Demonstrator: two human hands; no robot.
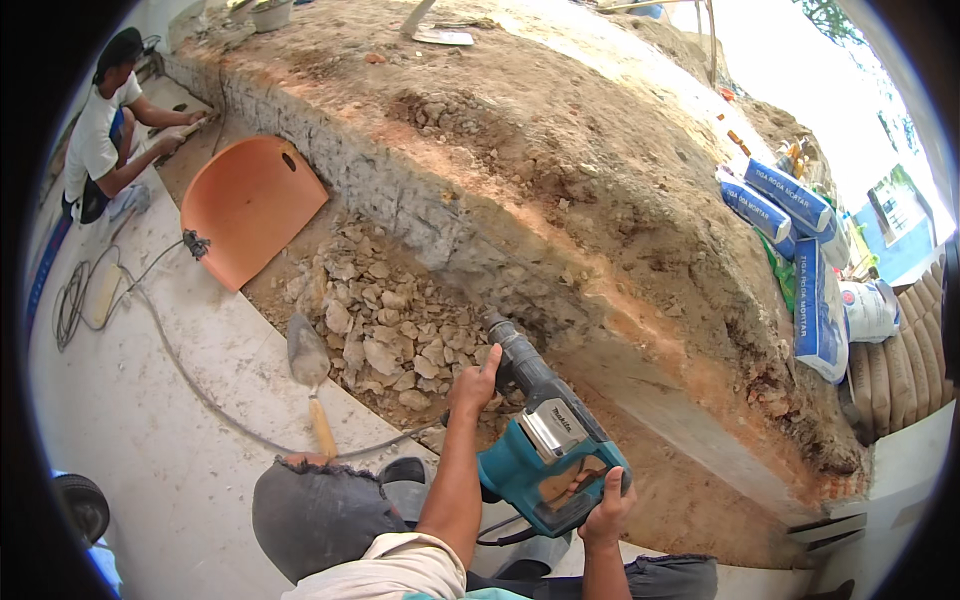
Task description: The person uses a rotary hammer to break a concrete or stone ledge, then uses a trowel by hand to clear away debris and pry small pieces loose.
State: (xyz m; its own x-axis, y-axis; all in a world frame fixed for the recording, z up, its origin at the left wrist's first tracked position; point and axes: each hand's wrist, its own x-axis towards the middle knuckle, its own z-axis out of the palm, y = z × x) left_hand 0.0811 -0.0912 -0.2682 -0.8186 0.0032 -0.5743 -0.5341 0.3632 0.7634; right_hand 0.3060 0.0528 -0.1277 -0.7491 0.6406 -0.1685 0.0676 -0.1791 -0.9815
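Observation:
My left hand (475, 384) grips the side handle near the front of a teal Makita demolition hammer (551, 431). Around its rear handle my right hand (606, 510) is closed. The tool's dark nose points at the foot of a rough concrete wall face (442, 225); its bit is hidden in shadow and dust. Beside the nose lies a heap of broken rubble (397, 322). A trowel (309, 364) with a wooden handle rests on the pale floor, left of the rubble and near my knee.
An orange plastic sheet-like scoop (251, 206) stands between rubble and floor. A co-worker (105, 142) crouches at upper left. A cable (187, 375) crosses the pale floor. Earth (525, 142) tops the wall. Mortar bags (817, 307) are stacked at right; a hoe blade (442, 35) lies above.

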